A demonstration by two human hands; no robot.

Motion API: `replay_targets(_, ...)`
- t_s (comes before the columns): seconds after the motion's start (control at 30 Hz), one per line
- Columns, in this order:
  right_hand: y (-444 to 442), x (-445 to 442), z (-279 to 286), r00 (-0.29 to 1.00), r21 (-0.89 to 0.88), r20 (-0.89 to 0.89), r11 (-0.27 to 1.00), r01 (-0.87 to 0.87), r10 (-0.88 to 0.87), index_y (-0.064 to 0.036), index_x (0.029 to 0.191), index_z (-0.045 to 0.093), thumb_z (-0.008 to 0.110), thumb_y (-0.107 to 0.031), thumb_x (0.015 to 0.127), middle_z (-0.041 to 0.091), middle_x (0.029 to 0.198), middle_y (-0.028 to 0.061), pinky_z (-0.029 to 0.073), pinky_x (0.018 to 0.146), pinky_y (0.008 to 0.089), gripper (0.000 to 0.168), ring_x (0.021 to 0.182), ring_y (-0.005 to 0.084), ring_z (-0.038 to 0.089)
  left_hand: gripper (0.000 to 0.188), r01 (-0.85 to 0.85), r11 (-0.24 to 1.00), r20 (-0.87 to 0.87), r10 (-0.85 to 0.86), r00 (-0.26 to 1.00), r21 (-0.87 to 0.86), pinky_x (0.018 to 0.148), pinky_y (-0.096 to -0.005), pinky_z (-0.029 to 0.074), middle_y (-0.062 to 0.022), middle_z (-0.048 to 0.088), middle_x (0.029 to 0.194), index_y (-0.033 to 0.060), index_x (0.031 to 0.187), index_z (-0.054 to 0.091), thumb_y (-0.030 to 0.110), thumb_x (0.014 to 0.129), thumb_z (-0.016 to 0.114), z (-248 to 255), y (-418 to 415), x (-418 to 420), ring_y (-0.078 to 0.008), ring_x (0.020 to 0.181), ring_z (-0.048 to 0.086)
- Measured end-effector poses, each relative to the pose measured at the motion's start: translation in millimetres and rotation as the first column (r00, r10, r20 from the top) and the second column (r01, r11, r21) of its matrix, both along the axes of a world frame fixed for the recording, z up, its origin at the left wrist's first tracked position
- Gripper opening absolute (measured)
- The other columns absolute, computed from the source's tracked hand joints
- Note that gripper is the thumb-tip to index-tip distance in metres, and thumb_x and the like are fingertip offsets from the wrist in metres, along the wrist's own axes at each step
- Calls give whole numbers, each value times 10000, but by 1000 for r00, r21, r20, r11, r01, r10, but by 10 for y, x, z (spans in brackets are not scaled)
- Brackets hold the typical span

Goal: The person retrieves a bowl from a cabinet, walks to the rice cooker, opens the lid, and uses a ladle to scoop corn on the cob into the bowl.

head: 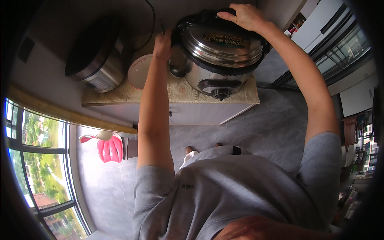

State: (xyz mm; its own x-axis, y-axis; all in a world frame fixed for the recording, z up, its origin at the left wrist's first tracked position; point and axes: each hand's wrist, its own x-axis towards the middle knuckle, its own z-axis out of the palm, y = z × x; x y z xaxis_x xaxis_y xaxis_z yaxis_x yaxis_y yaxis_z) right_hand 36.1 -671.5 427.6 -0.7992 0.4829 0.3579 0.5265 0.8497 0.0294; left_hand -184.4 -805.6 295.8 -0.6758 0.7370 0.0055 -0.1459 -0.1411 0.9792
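Observation:
An electric pressure cooker (pixel 222 75) with a shiny steel lid (pixel 222 51) and a front knob stands before me on a low cabinet. My right hand (pixel 246 17) grips the dark handle (pixel 225 12) at the top of the lid, thumb on the near side. Beside the cooker's left rim, my left hand (pixel 163 45) is closed around a slim dark handle (pixel 162 26) whose tip pokes out above the fist. Below that hand, a black rounded piece (pixel 177 72), perhaps a ladle bowl, sits against the cooker; whether it joins the handle is hidden.
A steel appliance with a black lid (pixel 99 66) stands left on the lace-patterned cloth (pixel 183 93). Between it and my left forearm is a round pale plate or board (pixel 139 70). A black cord (pixel 151 33) runs behind. A pink-cushioned chair (pixel 110 148) stands by the windows.

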Motion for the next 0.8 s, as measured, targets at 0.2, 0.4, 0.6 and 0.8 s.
replay_targets(0.2,142,-6,-115,999,69,-24,997,-43,45,-22,924,606,408,-713,751,574,570,131,496,628,392,740,642,288,620,249,-4,999,36,6,999,-50,352,-231,230,1,462,639,69,891,566,305,867,493,-19,44,-22,-98,440,358)
replay_targets(0.4,108,-9,-59,999,-18,24,999,-42,43,-18,938,603,414,-712,752,543,525,122,479,588,383,743,569,267,600,243,-23,996,20,25,999,-90,352,-233,234,9,460,626,77,871,567,306,871,488,-25,45,-43,-96,436,360)
replay_targets(0.6,114,-25,-121,994,-7,-59,996,-90,89,-14,976,601,412,-701,762,515,483,102,478,566,364,744,518,238,583,248,-26,997,36,29,999,-79,335,-239,231,-4,439,580,80,773,540,302,872,489,-24,24,-34,-103,385,336)
replay_targets(0.8,217,0,-162,994,21,-45,995,-95,96,-8,1014,596,416,-686,773,501,465,93,477,555,353,742,485,216,567,260,-18,994,38,22,999,-104,321,-250,235,-10,416,560,71,749,525,294,876,485,-4,37,-31,-112,355,312)
